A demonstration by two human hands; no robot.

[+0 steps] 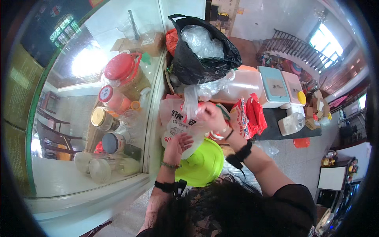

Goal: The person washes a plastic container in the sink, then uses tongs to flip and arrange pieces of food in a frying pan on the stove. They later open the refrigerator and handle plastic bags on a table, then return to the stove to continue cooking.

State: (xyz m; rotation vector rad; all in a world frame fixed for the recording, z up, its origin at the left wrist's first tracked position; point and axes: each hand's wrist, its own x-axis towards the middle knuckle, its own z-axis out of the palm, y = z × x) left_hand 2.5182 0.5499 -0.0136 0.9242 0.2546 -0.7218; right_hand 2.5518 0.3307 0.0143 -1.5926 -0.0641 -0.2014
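Observation:
My right hand grips part of a thin, translucent plastic bag, which hangs below the black plastic bag. My left hand, its fingers apart, is beside a pale plastic bag; whether it touches the bag I cannot tell. Behind my hands lies a white plastic bag with dark and red print. A lime-green plastic lid or basin is below them, close to my body. Further back, the black plastic bag stands open with crumpled clear plastic bags inside.
Jars and plastic containers stand behind the glass at left. To the right are red-and-white packages, a large translucent container, a blue-lidded box and a pink-lidded box. A white-framed glass edge runs beside my left hand.

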